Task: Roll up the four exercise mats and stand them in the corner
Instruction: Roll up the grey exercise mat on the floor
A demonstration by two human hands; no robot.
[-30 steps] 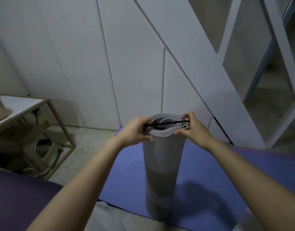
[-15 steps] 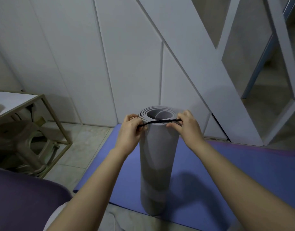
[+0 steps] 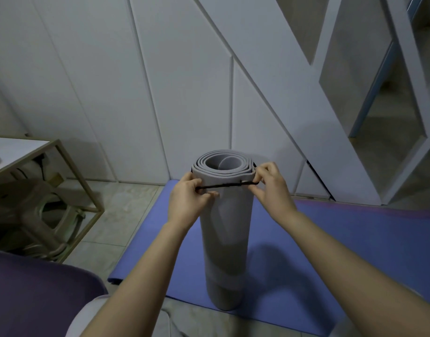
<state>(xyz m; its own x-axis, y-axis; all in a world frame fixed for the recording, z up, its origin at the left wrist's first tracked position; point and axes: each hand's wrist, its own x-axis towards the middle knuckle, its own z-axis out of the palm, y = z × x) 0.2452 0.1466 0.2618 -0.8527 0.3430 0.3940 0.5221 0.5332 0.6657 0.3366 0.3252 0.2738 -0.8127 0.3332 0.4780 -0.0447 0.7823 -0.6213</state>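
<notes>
A rolled grey mat (image 3: 225, 239) stands upright on its end on a flat blue mat (image 3: 330, 251) spread over the floor. A thin black elastic band (image 3: 223, 186) circles the roll just below its top rim. My left hand (image 3: 188, 199) pinches the band on the left side of the roll. My right hand (image 3: 270, 188) pinches it on the right side, near the rim. A purple mat (image 3: 34, 295) lies at the lower left, partly out of view.
White panelled wall (image 3: 136, 81) stands behind the mats. A slanted white frame with openings (image 3: 343, 117) rises at the right. At the left a metal-framed table (image 3: 70, 171) shelters a plastic stool (image 3: 46, 215) on the tiled floor (image 3: 116, 215).
The black band was stretched across the top opening of the roll; it has slid down over the rim and now circles the outside. Both hands moved down with it.
</notes>
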